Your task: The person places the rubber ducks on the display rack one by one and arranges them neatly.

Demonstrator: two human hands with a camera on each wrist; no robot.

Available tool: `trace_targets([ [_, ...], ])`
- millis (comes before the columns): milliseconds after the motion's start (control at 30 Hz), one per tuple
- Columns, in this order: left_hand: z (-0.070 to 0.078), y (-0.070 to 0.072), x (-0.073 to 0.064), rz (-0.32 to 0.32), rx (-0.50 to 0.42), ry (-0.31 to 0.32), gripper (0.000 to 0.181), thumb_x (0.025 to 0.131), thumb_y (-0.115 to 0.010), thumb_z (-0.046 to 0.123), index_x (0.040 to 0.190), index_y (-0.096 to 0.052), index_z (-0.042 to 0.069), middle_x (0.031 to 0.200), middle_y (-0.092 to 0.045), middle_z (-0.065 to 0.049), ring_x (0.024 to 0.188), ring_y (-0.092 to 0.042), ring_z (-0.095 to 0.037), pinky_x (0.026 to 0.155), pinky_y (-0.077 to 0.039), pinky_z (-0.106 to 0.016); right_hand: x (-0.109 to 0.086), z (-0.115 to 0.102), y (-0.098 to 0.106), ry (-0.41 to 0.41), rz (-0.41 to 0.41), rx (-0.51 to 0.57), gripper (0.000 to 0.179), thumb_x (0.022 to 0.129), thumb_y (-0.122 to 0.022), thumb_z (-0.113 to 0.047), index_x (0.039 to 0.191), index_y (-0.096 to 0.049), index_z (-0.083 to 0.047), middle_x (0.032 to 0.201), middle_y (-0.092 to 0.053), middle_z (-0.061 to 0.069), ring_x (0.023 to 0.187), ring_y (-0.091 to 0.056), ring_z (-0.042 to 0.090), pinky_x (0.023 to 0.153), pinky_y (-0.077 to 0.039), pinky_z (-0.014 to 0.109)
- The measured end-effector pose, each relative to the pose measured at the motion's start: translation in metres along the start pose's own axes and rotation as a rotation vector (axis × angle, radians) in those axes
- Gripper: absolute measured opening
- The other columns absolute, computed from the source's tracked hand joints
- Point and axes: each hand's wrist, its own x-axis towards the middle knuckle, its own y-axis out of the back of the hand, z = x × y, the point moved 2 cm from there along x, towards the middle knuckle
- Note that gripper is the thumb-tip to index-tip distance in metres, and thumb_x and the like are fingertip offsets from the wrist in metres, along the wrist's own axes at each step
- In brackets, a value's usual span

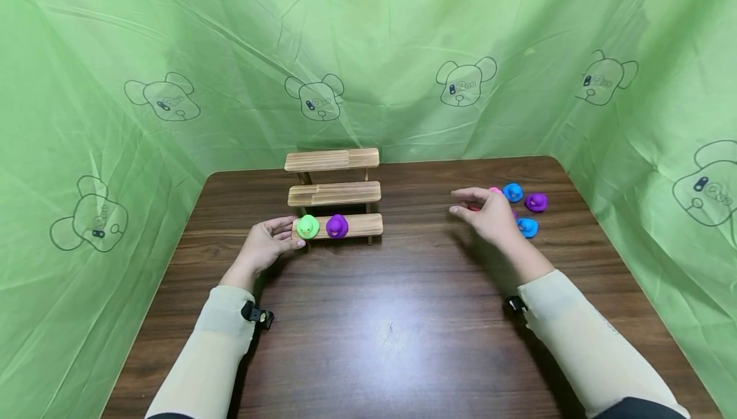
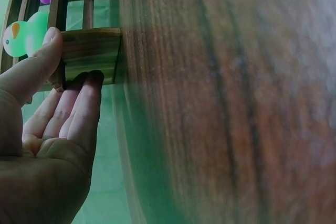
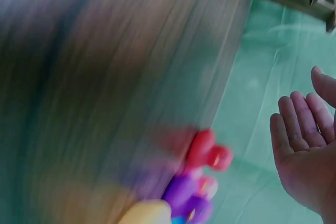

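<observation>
A three-tier wooden display stand (image 1: 334, 194) stands towards the back of the table. My left hand (image 1: 261, 246) holds the left end of its lowest step, thumb at the front edge and fingers around the side. On that step a green rubber duck (image 1: 308, 227) sits nearest this hand, with a purple rubber duck (image 1: 337, 226) to its right. My right hand (image 1: 489, 215) hovers over the duck group at the right, fingers extended and palm empty in the right wrist view. A red duck (image 3: 202, 148) and a purple one (image 3: 181, 192) show below it there.
Around the right hand are a blue duck (image 1: 512, 192), a purple duck (image 1: 536, 202) and another blue duck (image 1: 527, 227); the hand partly covers others. A yellow duck (image 3: 147, 214) shows at the right wrist view's lower edge. Green cloth (image 1: 403, 125) walls in the wooden table (image 1: 368, 316).
</observation>
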Motion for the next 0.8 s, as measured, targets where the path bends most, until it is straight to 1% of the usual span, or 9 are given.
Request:
trace_targets([
  [100, 0.000, 0.000, 0.000, 0.000, -0.003, 0.004, 0.071, 0.086, -0.086, 0.000, 0.149, -0.052, -0.006, 0.146, -0.056, -0.029, 0.132, -0.057, -0.041, 0.092, -0.056, -0.017, 0.003, 0.012, 0.014, -0.057, 0.010, -0.037, 0.040, 0.091, -0.086, -0.027, 0.126, -0.076, -0.010, 0.120, -0.075, 0.015, 0.108, -0.071, 0.028, 0.083, -0.057, 0.019],
  [167, 0.001, 0.000, 0.000, 0.000, 0.002, 0.007, 0.072, 0.086, -0.086, 0.001, 0.149, -0.052, -0.006, 0.147, -0.056, -0.028, 0.132, -0.057, -0.041, 0.092, -0.056, -0.017, 0.005, 0.019, 0.022, -0.093, 0.005, -0.062, 0.038, 0.092, -0.085, -0.027, 0.126, -0.076, -0.012, 0.118, -0.076, 0.014, 0.109, -0.071, 0.026, 0.079, -0.054, 0.014],
  [233, 0.001, 0.000, -0.001, 0.001, 0.007, 0.008, 0.072, 0.086, -0.086, 0.002, 0.149, -0.052, -0.005, 0.146, -0.056, -0.028, 0.132, -0.057, -0.040, 0.092, -0.056, -0.017, 0.008, 0.027, 0.030, -0.117, -0.006, -0.075, 0.038, 0.092, -0.085, -0.024, 0.126, -0.076, -0.012, 0.118, -0.076, 0.014, 0.111, -0.071, 0.027, 0.079, -0.053, 0.013],
  [333, 0.001, 0.000, -0.001, 0.002, 0.015, 0.009, 0.072, 0.086, -0.087, 0.002, 0.149, -0.053, -0.005, 0.146, -0.057, -0.028, 0.131, -0.058, -0.040, 0.091, -0.056, -0.017, 0.011, 0.037, 0.038, -0.143, -0.014, -0.096, 0.038, 0.091, -0.086, -0.021, 0.126, -0.075, -0.011, 0.120, -0.076, 0.014, 0.116, -0.069, 0.028, 0.084, -0.052, 0.019],
  [500, 0.002, 0.000, -0.002, 0.002, 0.018, 0.008, 0.072, 0.087, -0.086, 0.002, 0.149, -0.052, -0.006, 0.146, -0.056, -0.028, 0.131, -0.057, -0.040, 0.092, -0.055, -0.017, 0.017, 0.049, 0.047, -0.180, -0.029, -0.129, 0.044, 0.090, -0.087, -0.022, 0.130, -0.073, -0.009, 0.126, -0.073, 0.015, 0.123, -0.064, 0.032, 0.096, -0.050, 0.037],
  [567, 0.002, -0.001, -0.002, 0.000, 0.017, 0.007, 0.072, 0.087, -0.086, 0.002, 0.150, -0.051, -0.006, 0.147, -0.056, -0.028, 0.132, -0.057, -0.040, 0.092, -0.055, -0.017, 0.018, 0.054, 0.048, -0.189, -0.049, -0.140, 0.046, 0.090, -0.086, -0.022, 0.132, -0.072, -0.008, 0.126, -0.073, 0.015, 0.123, -0.065, 0.033, 0.098, -0.051, 0.039],
  [600, 0.002, -0.001, -0.002, -0.002, 0.017, 0.007, 0.072, 0.087, -0.086, 0.002, 0.150, -0.051, -0.006, 0.147, -0.055, -0.028, 0.132, -0.057, -0.040, 0.092, -0.055, -0.017, 0.019, 0.057, 0.049, -0.191, -0.062, -0.140, 0.047, 0.091, -0.086, -0.021, 0.133, -0.071, -0.007, 0.126, -0.073, 0.016, 0.122, -0.066, 0.033, 0.098, -0.051, 0.038],
  [667, 0.003, -0.001, -0.002, -0.003, 0.018, 0.006, 0.072, 0.087, -0.086, 0.002, 0.150, -0.051, -0.005, 0.147, -0.055, -0.028, 0.132, -0.057, -0.040, 0.092, -0.055, -0.016, 0.021, 0.061, 0.048, -0.193, -0.089, -0.148, 0.049, 0.091, -0.085, -0.021, 0.135, -0.069, -0.006, 0.126, -0.073, 0.016, 0.119, -0.068, 0.032, 0.096, -0.053, 0.033],
  [800, 0.002, -0.001, -0.002, -0.004, 0.016, 0.000, 0.073, 0.087, -0.086, 0.002, 0.150, -0.051, -0.006, 0.146, -0.056, -0.029, 0.132, -0.057, -0.040, 0.091, -0.055, -0.016, 0.024, 0.068, 0.047, -0.168, -0.122, -0.151, 0.049, 0.091, -0.085, -0.016, 0.135, -0.069, -0.004, 0.125, -0.073, 0.018, 0.117, -0.069, 0.033, 0.089, -0.051, 0.018],
])
